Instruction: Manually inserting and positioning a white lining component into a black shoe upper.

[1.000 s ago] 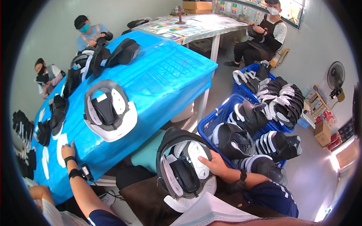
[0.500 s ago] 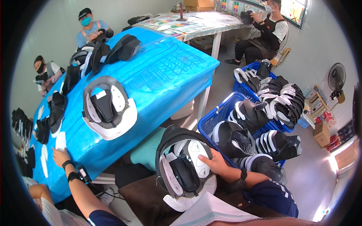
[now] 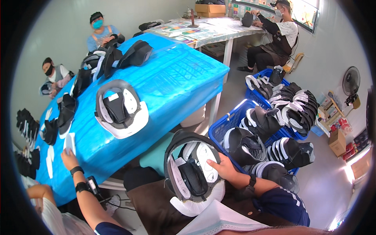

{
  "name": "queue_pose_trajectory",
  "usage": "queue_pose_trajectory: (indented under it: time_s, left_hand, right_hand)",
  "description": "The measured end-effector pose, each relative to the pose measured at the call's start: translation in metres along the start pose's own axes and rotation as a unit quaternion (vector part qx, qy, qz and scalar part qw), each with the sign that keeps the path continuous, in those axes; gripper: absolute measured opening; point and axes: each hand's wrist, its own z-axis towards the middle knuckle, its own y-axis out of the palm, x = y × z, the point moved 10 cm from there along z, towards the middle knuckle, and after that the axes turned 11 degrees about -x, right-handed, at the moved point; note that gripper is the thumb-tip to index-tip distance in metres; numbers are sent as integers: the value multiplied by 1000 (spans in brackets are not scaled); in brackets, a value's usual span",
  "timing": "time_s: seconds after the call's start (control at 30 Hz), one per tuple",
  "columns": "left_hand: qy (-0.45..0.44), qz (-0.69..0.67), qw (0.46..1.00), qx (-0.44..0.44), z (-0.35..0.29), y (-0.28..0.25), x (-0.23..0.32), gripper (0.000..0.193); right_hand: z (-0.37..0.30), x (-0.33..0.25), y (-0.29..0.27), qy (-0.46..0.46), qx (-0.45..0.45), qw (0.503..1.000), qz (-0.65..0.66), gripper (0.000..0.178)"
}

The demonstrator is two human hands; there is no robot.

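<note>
Helmet liner (image 3: pixel 192 181), black and grey with white panels, tilted above the brown apron (image 3: pixel 150 207): the right hand (image 3: pixel 225 168) holds it by its right side, grip closed, thumb on a white panel (image 3: pixel 203 157). To the left, the left hand (image 3: pixel 70 159) keeps a narrow grip on the near end of a white strip (image 3: pixel 69 141) over the blue table (image 3: pixel 172 84). Rightward, a blue basket (image 3: pixel 231 118) contains stacked dark liners (image 3: pixel 250 145). Another liner (image 3: pixel 114 109) lies on the table. Farthest, a seated co-worker (image 3: pixel 279 45) handles a dark piece (image 3: pixel 246 19).
</note>
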Motion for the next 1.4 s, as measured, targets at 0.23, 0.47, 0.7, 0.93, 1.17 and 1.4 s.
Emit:
queue_pose_trajectory:
  time_s: [0.23, 0.47, 0.7, 0.93, 1.17, 1.4]
  left_hand:
    - [135, -652, 743, 70, -140, -143, 147, 33]
    - [445, -533, 719, -10, -312, -275, 250, 19]
    - [387, -616, 676, 116, -367, -283, 205, 22]
    - [544, -441, 712, 56, -393, -299, 251, 16]
    - [713, -376, 533, -255, -449, -249, 305, 19]
    - [644, -325, 640, -266, -424, -230, 316, 55]
  right_hand:
    - [-4, -12, 10, -63, -9, 996, -64, 36]
    - [-34, -101, 98, -237, -210, 882, -350, 58]
    - [-56, -79, 81, -225, -205, 893, -333, 38]
    - [-77, -96, 87, -154, -310, 923, 169, 51]
    - [-66, -81, 105, -54, -271, 915, 295, 48]
    - [-69, -71, 104, -50, -260, 910, 320, 46]
